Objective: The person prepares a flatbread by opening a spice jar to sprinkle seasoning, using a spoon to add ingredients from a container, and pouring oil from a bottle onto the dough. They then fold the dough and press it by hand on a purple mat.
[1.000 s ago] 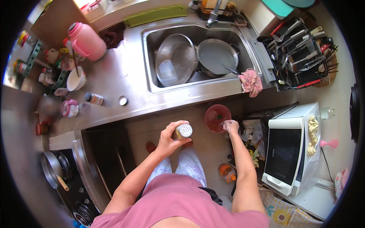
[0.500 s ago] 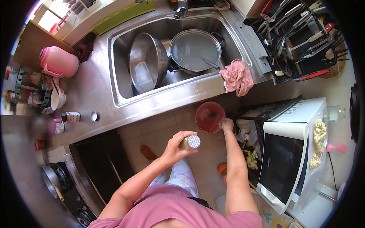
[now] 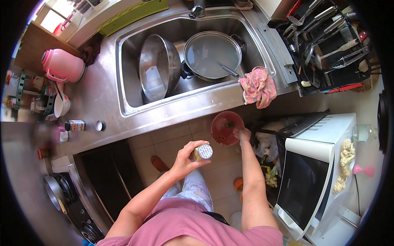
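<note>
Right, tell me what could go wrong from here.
The jar, gripped between the left hand's thumb and fingers, could slip and drop toward the tiled floor. The pink cloth overhanging the counter's front edge might slide off. A bump could dislodge the handle jutting past the pot's rim.

Left hand (image 3: 186,161) curls, elbow (image 3: 129,214) bent; right hand (image 3: 243,135) hangs farther forward, arm (image 3: 255,182) nearly straight.

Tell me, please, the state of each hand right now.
Left hand: closed around a small jar.
Right hand: beside the pink bin; whether open or closed cannot be told.
</note>
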`<state>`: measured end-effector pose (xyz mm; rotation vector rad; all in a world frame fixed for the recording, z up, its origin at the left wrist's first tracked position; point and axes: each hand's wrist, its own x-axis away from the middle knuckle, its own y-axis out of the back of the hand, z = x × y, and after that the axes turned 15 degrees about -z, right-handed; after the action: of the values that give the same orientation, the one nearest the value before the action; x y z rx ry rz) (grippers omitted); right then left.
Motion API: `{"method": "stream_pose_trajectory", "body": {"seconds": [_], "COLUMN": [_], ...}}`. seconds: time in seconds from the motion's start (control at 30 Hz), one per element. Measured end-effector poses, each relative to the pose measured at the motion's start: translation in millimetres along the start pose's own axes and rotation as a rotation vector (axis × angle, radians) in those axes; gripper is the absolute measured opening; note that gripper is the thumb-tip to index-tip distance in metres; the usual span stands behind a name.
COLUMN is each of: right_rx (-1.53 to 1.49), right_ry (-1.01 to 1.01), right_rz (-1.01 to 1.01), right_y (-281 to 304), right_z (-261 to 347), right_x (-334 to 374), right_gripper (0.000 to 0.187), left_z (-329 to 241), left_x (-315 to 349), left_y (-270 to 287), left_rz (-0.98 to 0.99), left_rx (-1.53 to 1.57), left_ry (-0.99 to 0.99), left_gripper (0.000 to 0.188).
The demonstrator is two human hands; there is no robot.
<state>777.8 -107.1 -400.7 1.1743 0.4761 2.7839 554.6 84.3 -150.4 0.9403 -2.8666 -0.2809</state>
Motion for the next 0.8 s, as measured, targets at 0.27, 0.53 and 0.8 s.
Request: {"method": "stream_pose_trajectory", "body": {"seconds": [0.27,0.53,0.8], "right_rx": [-0.092,0.080,-0.029], "right_ry": [-0.174,0.194,0.727], "right_rz": [0.077,0.162,-0.134], "right_y": [-12,-7,-27], "right_z": [-45,-55,-18], "right_x": [-43,-52,-6], "right_gripper": [0.027,0.015,0.023], "left_z": [11,18,32], "left_x": [1,-1,1], "left_y": [-3,-10,-10], "left_rz": [-0.021,-0.011,-0.033], "left_rx": [-0.009,-0.001,-0.001], "left_ry": [0.035,0.036,0.039], "left_gripper": [0.060,0.060,0.059]}}
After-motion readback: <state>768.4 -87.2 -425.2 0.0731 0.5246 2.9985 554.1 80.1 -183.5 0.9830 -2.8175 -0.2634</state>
